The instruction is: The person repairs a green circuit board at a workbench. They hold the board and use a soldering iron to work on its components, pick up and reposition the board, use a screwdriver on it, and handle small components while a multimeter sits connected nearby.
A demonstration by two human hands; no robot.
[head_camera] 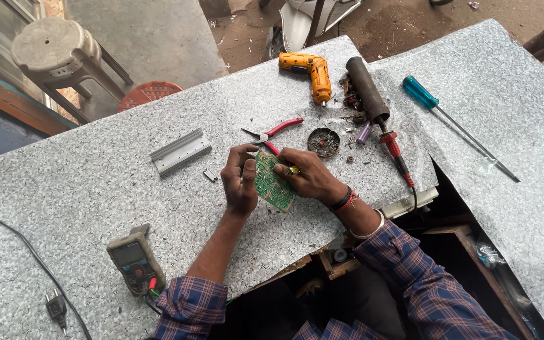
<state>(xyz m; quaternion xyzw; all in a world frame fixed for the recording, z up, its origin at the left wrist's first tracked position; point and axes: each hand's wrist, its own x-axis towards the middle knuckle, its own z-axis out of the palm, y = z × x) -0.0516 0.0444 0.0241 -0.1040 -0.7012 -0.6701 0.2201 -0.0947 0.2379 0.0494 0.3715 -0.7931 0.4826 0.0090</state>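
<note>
At centre of grey speckled laminate worktop (96, 189), just off the front edge: small green rectangular circuit board (273, 182) held tilted between 2 hands. Left hand (239, 182) curled and pinching the board's left edge, thumb over the top corner. Right hand (310, 176) closed on the board's right side, fingers pressed around a small yellow-tipped item (293, 169), too small to identify. Red-handled pliers (272, 132) just behind the hands, jaws apart. Round dark tin of scraps (323, 142) near the right hand; red-handled soldering iron (393, 146) and orange cordless screwdriver (310, 72) farther back; blue-handled screwdriver (436, 108) well apart on the right. Grey metal channel piece (181, 151) to the left, grey multimeter (135, 261) near the left elbow. Best handled, judging by the pose: board gripped by its edges only, wrists braced on the worktop, yellow-tipped item kept steady against 1 spot.
</note>
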